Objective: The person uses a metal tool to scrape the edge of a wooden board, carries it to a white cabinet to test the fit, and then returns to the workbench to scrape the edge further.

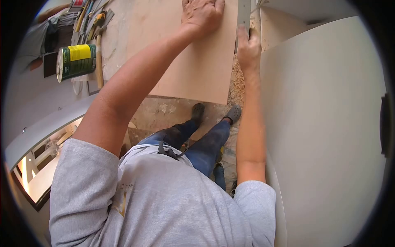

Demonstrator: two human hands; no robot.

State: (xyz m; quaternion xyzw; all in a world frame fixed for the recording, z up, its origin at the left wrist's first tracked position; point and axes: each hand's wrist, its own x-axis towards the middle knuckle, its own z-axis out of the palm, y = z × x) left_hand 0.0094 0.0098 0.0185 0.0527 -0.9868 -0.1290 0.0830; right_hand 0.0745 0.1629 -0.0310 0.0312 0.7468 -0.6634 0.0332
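My left hand (202, 15) lies on a large pale wooden board (197, 70), back of the hand up. Its fingertips are cut off by the top of the view, but the finger bases show apart. Along the board's right edge, my right hand (249, 51) grips a long, flat grey metal tool (243, 14), with the thumb against its face. The tool's far end is out of view, and its kind cannot be told from what shows. Curled wood shavings (236, 84) lie below that edge, close to my right wrist.
On the left stand a green and yellow can (78, 61), a hammer (99, 57) and several other hand tools (84, 18). A large pale panel (329, 123) takes up the right side. Part of another person (41, 35) shows at the upper left. My shoes (233, 113) are below the board.
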